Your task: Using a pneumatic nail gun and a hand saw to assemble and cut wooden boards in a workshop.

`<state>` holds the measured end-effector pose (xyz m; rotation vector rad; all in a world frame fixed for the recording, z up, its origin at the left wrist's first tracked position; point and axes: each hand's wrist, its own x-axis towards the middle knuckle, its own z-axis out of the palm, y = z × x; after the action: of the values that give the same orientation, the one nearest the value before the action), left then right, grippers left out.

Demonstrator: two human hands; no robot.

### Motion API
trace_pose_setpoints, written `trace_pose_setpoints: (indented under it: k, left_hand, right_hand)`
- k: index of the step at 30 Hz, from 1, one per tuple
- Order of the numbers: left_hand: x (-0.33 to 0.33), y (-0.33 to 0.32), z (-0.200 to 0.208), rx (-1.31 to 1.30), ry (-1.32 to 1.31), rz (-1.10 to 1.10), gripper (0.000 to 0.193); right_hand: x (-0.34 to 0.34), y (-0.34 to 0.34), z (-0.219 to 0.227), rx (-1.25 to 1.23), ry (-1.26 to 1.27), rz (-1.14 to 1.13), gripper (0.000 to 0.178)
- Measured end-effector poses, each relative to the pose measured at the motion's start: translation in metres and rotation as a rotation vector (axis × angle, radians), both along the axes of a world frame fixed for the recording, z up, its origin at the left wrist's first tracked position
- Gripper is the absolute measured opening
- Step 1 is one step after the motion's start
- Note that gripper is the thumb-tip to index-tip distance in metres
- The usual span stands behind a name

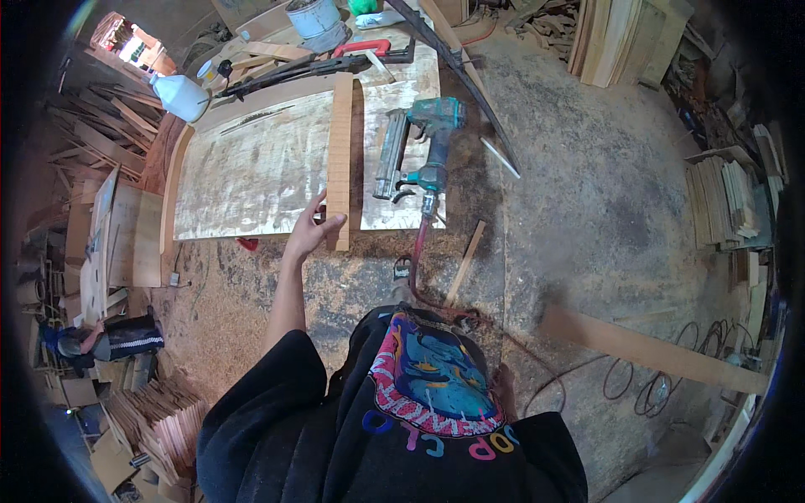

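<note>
My left hand (314,228) is closed on the near end of a long, narrow wooden strip (339,151), thumb toward its near face and fingers at its left side. The strip runs away from me across a worn, pale wooden panel (251,168) on the workbench. To its right lies a teal pneumatic nail gun (432,142) with a red air hose (417,251) dropping from its handle toward the floor. My right hand (503,390) hangs low beside my body, mostly hidden by my black shirt; its fingers cannot be made out.
A red-handled tool (362,48), a white jug (180,97) and a bucket (314,21) stand at the bench's far side. A plank (654,348) juts in at right above coiled hose (658,390). Sawdust and a loose stick (465,264) lie on the floor. A person (101,339) is at left.
</note>
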<state>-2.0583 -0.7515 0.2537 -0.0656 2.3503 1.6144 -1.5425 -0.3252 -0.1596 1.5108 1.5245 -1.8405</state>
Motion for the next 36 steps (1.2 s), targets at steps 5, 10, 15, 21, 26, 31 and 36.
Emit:
trace_pose_setpoints:
  k: [5, 10, 15, 21, 26, 31, 36]
  left_hand:
    - [0.018, -0.018, 0.017, -0.043, 0.052, 0.005, 0.080]
    - [0.000, -0.022, 0.004, 0.111, 0.035, -0.106, 0.082]
    - [0.001, -0.037, 0.017, -0.114, 0.242, -0.128, 0.089]
    - [-0.014, -0.029, 0.020, -0.264, 0.365, -0.317, 0.099]
    - [-0.022, -0.021, 0.009, -0.271, 0.475, -0.395, 0.100]
    - [-0.018, -0.019, -0.004, -0.090, 0.442, -0.319, 0.103]
    - [-0.016, -0.020, -0.023, -0.033, 0.425, -0.280, 0.099]
  right_hand:
    - [-0.182, -0.040, 0.120, -0.043, 0.103, -0.200, 0.023]
    - [-0.289, -0.034, 0.139, -0.010, 0.327, -0.080, 0.030]
    - [-0.380, -0.082, 0.223, 0.020, 0.316, 0.037, 0.036]
    - [-0.398, -0.109, 0.243, 0.030, 0.373, -0.040, 0.044]
    - [-0.378, -0.124, 0.255, 0.114, 0.237, -0.170, 0.044]
    - [-0.311, -0.120, 0.204, 0.094, 0.173, -0.331, 0.034]
    - [-0.271, -0.144, 0.186, -0.060, -0.100, -0.539, 0.033]
